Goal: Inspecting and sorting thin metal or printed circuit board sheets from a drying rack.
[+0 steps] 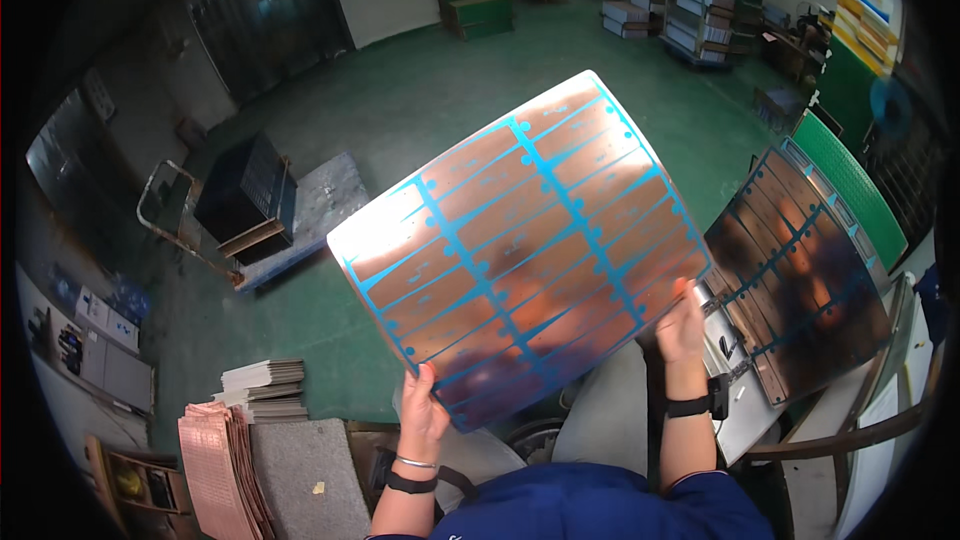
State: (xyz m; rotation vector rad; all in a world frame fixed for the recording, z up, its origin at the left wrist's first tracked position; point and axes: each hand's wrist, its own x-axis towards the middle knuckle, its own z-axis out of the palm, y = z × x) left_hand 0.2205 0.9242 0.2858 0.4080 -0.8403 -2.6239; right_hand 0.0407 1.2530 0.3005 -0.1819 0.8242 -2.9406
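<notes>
Between my two hands a large copper-coloured panel (520, 250) with blue lines and blue dots is held up, tilted, above my lap. My left hand (425, 415) pinches its lower left edge, thumb on the face. At the lower right edge, my right hand (682, 328) grips it the same way. Fingers behind the panel are hidden. To the right, a similar copper panel (800, 280) with a blue pattern leans against a green board (850, 180), over a pale work surface (735, 380).
At lower left, a stack of copper sheets (215, 470) lies beside a grey pad (300, 470) and a pile of pale boards (262, 380). A flat trolley (310, 230) carries a black crate (245, 195). Loaded carts (700, 25) and green boxes (478, 10) stand farther back.
</notes>
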